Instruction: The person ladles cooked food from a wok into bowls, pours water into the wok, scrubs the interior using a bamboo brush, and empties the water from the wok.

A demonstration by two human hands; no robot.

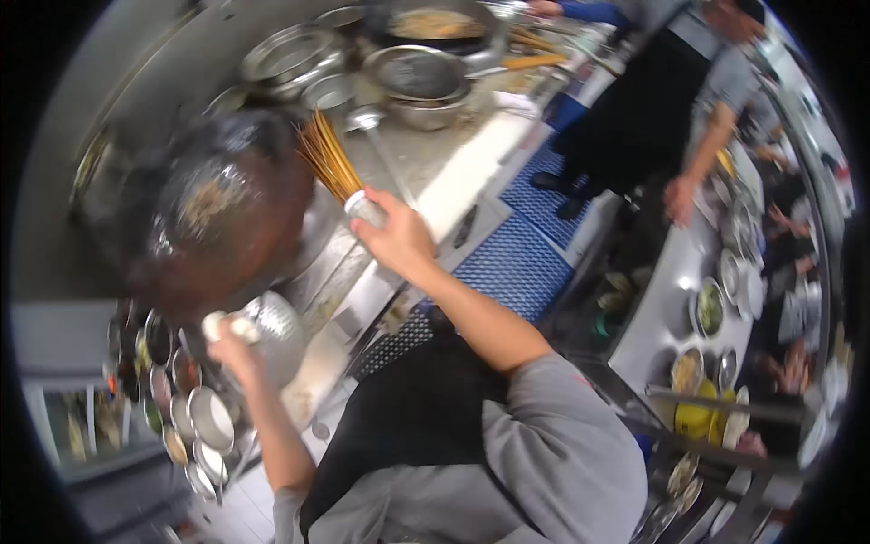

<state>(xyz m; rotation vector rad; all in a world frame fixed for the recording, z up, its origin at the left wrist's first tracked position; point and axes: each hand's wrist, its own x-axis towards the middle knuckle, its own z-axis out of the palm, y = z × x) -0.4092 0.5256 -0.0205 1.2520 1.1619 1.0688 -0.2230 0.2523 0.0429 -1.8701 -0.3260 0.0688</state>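
While the right hand (pixel 399 231) grips the bamboo brush (pixel 331 163), its fingers are closed around the white-wrapped handle (pixel 365 208), with the thumb along one side. The brush is raised beside the wok (pixel 263 245), bristles fanned toward it; contact between the two cannot be confirmed. The left hand (pixel 237 352) is near the wok's lower edge, fingers curled on a white cloth (pixel 216 325). Blur obscures the fingertips, so whether the hand also grips the rim cannot be determined. A perforated strainer (pixel 276 317) is just beside this hand; a ladle (pixel 364 118) lies beyond the right hand.

Handling: the brush is probably light, with stiff, springy bristles; hold it at the wrapped section, clear of the loose ends. The wok is likely heavy, rigid and slippery where wet; hold it at the rim through folded cloth.
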